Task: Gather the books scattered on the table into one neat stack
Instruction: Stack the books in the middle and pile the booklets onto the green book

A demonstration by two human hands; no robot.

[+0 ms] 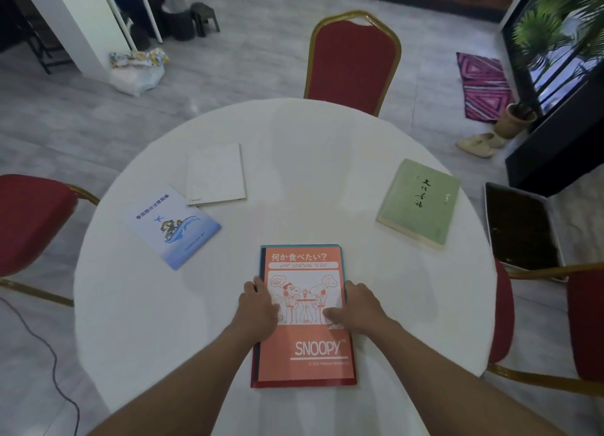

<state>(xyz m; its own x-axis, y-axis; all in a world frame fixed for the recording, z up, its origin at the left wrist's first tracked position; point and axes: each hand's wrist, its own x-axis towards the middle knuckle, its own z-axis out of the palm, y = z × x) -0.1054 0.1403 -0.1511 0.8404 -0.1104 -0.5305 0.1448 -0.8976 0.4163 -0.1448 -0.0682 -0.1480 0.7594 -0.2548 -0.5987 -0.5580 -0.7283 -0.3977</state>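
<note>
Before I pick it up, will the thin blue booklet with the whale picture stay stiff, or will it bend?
The blue booklet looks very thin with a soft paper cover, so it will probably flop if lifted by one corner. It seems light. On the smooth white table it would likely slide easily when pushed.

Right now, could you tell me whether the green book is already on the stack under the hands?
No, the green book lies alone at the table's right side, well apart from the orange Snoopy book topping the stack.
</note>
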